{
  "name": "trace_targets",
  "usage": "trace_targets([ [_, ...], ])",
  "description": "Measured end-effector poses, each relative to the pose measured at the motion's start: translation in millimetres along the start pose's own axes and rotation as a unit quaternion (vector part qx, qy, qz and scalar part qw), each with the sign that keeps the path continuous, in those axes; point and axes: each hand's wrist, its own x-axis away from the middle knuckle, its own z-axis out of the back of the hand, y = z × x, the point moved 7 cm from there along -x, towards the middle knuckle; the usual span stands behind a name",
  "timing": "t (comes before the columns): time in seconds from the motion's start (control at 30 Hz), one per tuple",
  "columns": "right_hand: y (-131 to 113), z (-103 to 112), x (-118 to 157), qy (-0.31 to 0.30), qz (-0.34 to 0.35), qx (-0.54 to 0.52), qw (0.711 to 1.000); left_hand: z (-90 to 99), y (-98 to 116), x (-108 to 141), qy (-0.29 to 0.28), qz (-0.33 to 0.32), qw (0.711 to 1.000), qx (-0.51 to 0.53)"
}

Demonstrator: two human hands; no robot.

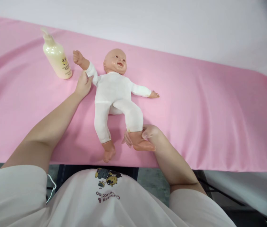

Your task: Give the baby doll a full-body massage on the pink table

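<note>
A baby doll [113,86] with a white cloth body and bare plastic head, hands and feet lies face up on a pink cloth, its head away from me. My left hand [84,84] is closed around the doll's raised arm on the left, just below its plastic fist. Around the ankle of the doll's right-side leg my right hand [150,131] is wrapped, thumb on top and fingertips showing on the other side. The doll's other foot rests near the front edge of the cloth.
A pale yellow pump bottle [57,58] with a small printed figure stands on the pink cloth [206,119], left of the doll. Behind the table rises a white surface [171,28]. The table's front edge runs close to my body.
</note>
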Motion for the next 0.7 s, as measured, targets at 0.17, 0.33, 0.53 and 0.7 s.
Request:
trace_targets([
  [0.17,-8.9,16.5,-7.5,0.090,0.102,-0.043,0.990,-9.3,18.2,1.0,-0.060,-0.058,0.995,-0.052],
  [0.33,-10.0,39.0,-10.0,0.192,0.087,-0.084,0.974,-19.3,61.2,10.8,-0.142,-0.160,0.966,-0.148],
  [0.53,-8.9,41.7,-12.0,0.276,0.048,-0.131,0.951,-21.6,75.8,13.0,-0.179,-0.145,0.960,-0.156],
  [0.7,-8.8,43.4,-13.0,0.265,0.060,-0.122,0.955,-21.0,75.3,11.8,-0.176,-0.135,0.966,-0.134],
])
